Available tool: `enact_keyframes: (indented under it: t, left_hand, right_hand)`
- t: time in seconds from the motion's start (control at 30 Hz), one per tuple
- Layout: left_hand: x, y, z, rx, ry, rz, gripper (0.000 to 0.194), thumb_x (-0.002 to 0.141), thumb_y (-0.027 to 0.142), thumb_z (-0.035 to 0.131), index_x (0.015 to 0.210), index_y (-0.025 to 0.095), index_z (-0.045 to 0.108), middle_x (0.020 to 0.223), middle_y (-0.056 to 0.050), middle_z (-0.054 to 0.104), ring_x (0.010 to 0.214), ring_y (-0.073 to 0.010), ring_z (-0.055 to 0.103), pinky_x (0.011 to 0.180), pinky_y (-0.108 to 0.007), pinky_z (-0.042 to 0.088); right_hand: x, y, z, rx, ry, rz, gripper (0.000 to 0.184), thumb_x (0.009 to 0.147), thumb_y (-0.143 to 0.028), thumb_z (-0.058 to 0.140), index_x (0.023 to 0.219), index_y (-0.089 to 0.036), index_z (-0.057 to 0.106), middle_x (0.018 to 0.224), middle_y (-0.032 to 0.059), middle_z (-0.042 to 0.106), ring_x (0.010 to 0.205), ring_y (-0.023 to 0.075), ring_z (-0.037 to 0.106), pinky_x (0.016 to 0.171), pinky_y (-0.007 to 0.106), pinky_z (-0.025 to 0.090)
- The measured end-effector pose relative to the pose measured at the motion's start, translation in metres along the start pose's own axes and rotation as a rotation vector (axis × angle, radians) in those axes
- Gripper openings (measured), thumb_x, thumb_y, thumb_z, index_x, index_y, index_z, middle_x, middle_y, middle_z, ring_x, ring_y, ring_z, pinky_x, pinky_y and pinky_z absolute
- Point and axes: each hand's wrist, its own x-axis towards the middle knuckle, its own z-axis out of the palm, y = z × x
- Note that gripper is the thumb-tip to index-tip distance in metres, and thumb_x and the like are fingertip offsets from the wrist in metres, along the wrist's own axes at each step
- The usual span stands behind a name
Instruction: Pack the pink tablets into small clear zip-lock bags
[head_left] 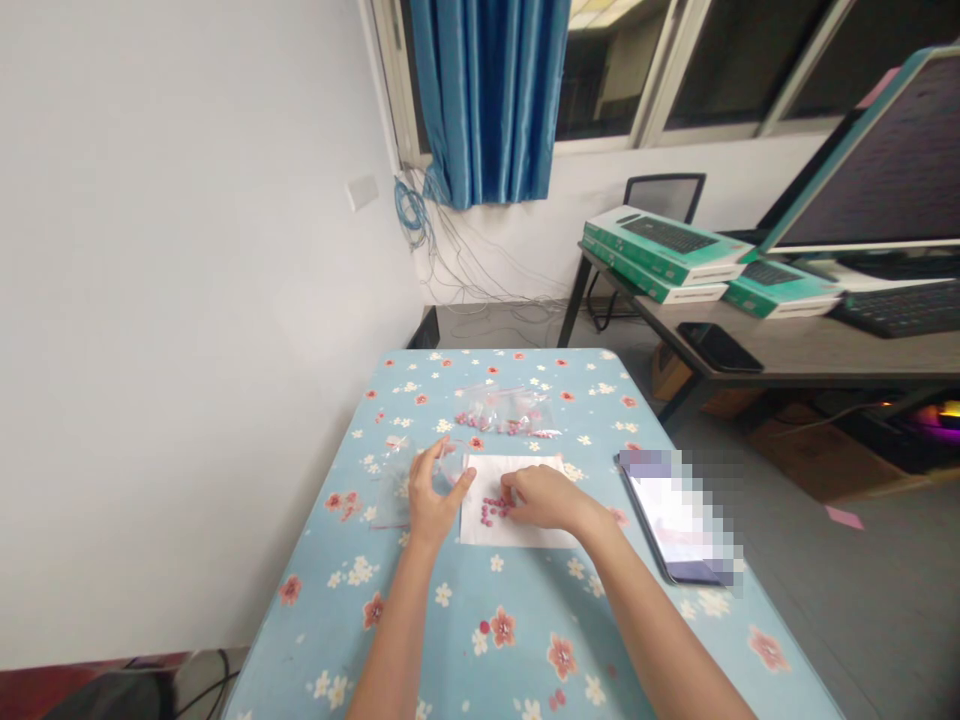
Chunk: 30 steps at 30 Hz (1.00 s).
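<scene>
The right hand (547,496) slopes down from the wrist, fingers curled; whether they pinch anything I cannot tell. The left hand (431,508) is grasping, thumb and fingers arched around a clear cup (453,464). On the flowered bench (450,655), white paper (525,536) lies under the right hand. Beyond it, clear bags (506,408) hold pink pieces. The cup's contents are unclear. Loose pink beads (485,511) lie on the paper by the right fingertips.
</scene>
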Motion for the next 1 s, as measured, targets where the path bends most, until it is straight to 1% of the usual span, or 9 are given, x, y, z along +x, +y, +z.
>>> enact_keyframes:
  t: [0.17,0.27,0.33,0.47,0.57,0.67,0.77,0.9,1.0]
  left_hand:
    - [0.0,0.0,0.0,0.014,0.004,0.014,0.048,0.076,0.037,0.066,0.118,0.018,0.054,0.107,-0.01,0.064,0.102,-0.0229,0.058,0.093,-0.04,0.043]
    - [0.0,-0.001,0.0,0.019,0.006,0.01,0.048,0.076,0.037,0.067,0.118,0.018,0.054,0.108,-0.01,0.064,0.102,-0.0232,0.058,0.093,-0.041,0.043]
    - [0.0,0.0,0.0,0.02,0.01,0.008,0.048,0.076,0.037,0.067,0.118,0.018,0.055,0.108,-0.01,0.064,0.102,-0.0234,0.058,0.093,-0.041,0.043]
    - [0.0,0.0,0.0,0.022,0.01,0.018,0.048,0.076,0.037,0.067,0.118,0.018,0.054,0.108,-0.01,0.064,0.103,-0.0234,0.058,0.093,-0.041,0.044]
    - [0.0,0.0,0.0,0.023,0.003,0.019,0.048,0.076,0.037,0.066,0.118,0.018,0.054,0.109,-0.01,0.064,0.102,-0.0232,0.058,0.093,-0.041,0.044]
    - [0.0,0.0,0.0,0.037,0.005,0.025,0.048,0.076,0.037,0.066,0.119,0.019,0.053,0.109,-0.01,0.064,0.102,-0.0232,0.058,0.092,-0.042,0.044]
    - [-0.001,0.001,0.0,0.072,-0.001,0.063,0.048,0.076,0.036,0.067,0.119,0.02,0.053,0.107,-0.009,0.064,0.101,-0.023,0.059,0.091,-0.042,0.045]
    - [-0.001,0.005,0.001,0.137,-0.014,0.155,0.048,0.075,0.036,0.068,0.118,0.02,0.053,0.103,-0.008,0.065,0.097,-0.0228,0.059,0.088,-0.041,0.046]
    - [-0.002,0.01,0.002,0.169,-0.016,0.225,0.048,0.074,0.035,0.069,0.117,0.02,0.054,0.103,-0.008,0.066,0.096,-0.0226,0.059,0.088,-0.041,0.045]
  right_hand:
    - [0.003,0.004,0.005,-0.051,0.028,0.055,0.013,0.076,-0.021,0.056,0.08,-0.019,0.068,0.081,0.0069,0.071,0.074,0.0217,0.065,0.057,0.026,0.029]
    - [0.003,0.01,0.006,-0.059,0.052,0.06,0.014,0.078,-0.025,0.056,0.08,-0.018,0.068,0.081,0.0078,0.072,0.074,0.0218,0.065,0.057,0.026,0.03]
    - [0.003,0.013,0.005,-0.045,0.057,0.064,0.013,0.076,-0.025,0.058,0.081,-0.019,0.068,0.082,0.0072,0.071,0.074,0.0211,0.064,0.056,0.026,0.03]
    - [0.001,0.014,0.003,-0.006,0.04,0.08,0.01,0.072,-0.019,0.061,0.079,-0.02,0.068,0.077,0.0043,0.071,0.07,0.0186,0.062,0.053,0.024,0.027]
    - [0.001,0.016,0.002,0.009,0.062,0.074,0.008,0.074,-0.018,0.06,0.076,-0.019,0.067,0.074,0.0043,0.07,0.067,0.0179,0.061,0.052,0.025,0.025]
    - [0.0,0.018,0.0,0.081,0.103,0.038,0.007,0.078,-0.021,0.059,0.078,-0.019,0.066,0.073,0.0034,0.069,0.064,0.0165,0.059,0.052,0.024,0.026]
    - [-0.003,0.016,-0.007,0.244,0.224,-0.042,0.009,0.084,-0.026,0.056,0.084,-0.02,0.063,0.07,0.0006,0.065,0.063,0.0142,0.056,0.055,0.023,0.031]
    - [-0.006,0.002,-0.016,0.483,0.498,-0.167,0.015,0.091,-0.032,0.049,0.09,-0.02,0.059,0.068,-0.0016,0.058,0.062,0.0127,0.053,0.06,0.023,0.036]
    - [-0.006,-0.012,-0.015,0.554,0.586,-0.218,0.017,0.091,-0.034,0.049,0.092,-0.02,0.059,0.069,-0.0016,0.056,0.062,0.0127,0.052,0.06,0.023,0.037]
